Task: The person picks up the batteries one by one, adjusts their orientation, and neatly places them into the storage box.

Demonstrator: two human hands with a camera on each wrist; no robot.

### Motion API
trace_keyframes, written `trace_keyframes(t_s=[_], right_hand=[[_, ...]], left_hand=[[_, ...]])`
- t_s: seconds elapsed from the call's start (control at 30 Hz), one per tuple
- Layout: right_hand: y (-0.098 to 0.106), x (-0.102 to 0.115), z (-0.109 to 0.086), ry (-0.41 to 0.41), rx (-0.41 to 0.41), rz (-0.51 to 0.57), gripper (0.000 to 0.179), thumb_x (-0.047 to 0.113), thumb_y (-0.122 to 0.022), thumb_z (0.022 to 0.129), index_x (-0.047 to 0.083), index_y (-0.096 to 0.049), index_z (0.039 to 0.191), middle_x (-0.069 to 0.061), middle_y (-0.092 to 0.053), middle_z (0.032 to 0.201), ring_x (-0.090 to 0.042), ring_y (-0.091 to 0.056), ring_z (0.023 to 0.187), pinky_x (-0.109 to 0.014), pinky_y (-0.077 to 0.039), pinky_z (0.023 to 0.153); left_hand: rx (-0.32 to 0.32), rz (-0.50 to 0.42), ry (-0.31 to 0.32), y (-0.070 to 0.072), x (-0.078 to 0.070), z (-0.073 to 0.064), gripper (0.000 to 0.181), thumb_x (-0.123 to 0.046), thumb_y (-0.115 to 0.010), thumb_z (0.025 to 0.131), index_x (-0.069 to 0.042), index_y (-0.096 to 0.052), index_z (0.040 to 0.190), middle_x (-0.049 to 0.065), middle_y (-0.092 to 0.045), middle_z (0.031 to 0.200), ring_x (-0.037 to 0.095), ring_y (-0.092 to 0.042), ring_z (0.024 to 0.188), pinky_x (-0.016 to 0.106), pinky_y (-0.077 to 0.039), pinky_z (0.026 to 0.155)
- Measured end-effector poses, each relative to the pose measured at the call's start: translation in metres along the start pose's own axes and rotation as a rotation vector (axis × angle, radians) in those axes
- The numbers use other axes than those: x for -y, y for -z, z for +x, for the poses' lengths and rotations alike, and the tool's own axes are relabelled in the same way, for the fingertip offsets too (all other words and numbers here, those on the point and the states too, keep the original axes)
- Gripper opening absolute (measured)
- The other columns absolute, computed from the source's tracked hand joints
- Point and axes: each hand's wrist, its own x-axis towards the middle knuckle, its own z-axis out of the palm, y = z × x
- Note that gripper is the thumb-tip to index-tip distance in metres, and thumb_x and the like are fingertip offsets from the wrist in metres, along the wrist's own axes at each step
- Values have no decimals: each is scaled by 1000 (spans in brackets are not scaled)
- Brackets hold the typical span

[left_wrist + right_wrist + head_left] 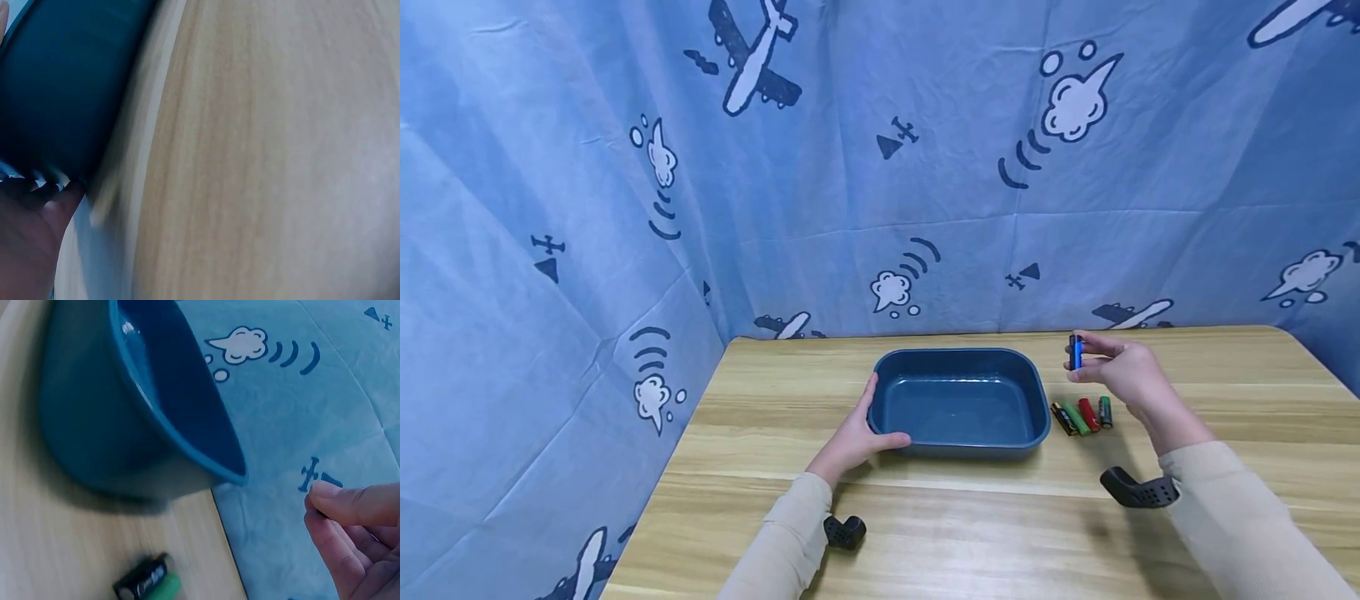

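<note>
A dark blue rectangular tub (pixel 962 451) stands on the table. At its left end my left hand (pixel 853 437) grips it, thumb at the near rim and fingers along the left side. The left wrist view shows that hand (pixel 37 215) against the tub wall. To the right of the tub, my right hand (pixel 1131 375) pinches a blue and black battery (pixel 1076 353) upright above the table. That battery is hidden behind the fingers in the right wrist view. Below lie a black and gold battery (pixel 1063 419), a green battery (pixel 1076 418), a red battery (pixel 1088 414) and a dark green-topped battery (pixel 1105 412).
The wooden table (pixel 940 542) runs back to a blue curtain (pixel 955 167) printed with planes and clouds. A black wrist mount (pixel 845 532) sits on the left sleeve, another black mount (pixel 1138 489) on the right. The tub's right wall rises beside the loose batteries.
</note>
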Motion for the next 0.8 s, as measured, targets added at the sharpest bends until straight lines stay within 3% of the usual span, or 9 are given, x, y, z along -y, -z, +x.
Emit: trace_keyframes(t_s=[0.23, 0.57, 0.8], right_hand=[[-9, 5, 5, 0, 21, 34, 84, 14, -77, 75, 6, -31, 145, -27, -39, 137, -1, -63, 82, -61, -23, 101], [-20, 7, 10, -27, 15, 1, 80, 15, -77, 76, 9, -35, 144, -24, -42, 137, -19, -62, 97, -59, -28, 100], [-28, 13, 12, -30, -5, 15, 74, 10, -74, 79, 8, -36, 143, -25, -41, 136, -14, -63, 92, -53, -35, 99]], left_hand=[[12, -15, -18, -1, -1, 1, 108, -37, -79, 73, -32, -2, 149, 6, -11, 154, 31, -18, 137, 52, -21, 107], [3, -34, 12, -3, -1, -2, 110, -41, -79, 70, -36, -2, 148, 10, -13, 153, 34, -20, 136, 55, -22, 106], [-5, -42, 21, -4, -3, 0, 110, -38, -80, 71, -36, -2, 148, 12, -14, 153, 34, -21, 136, 55, -22, 106]])
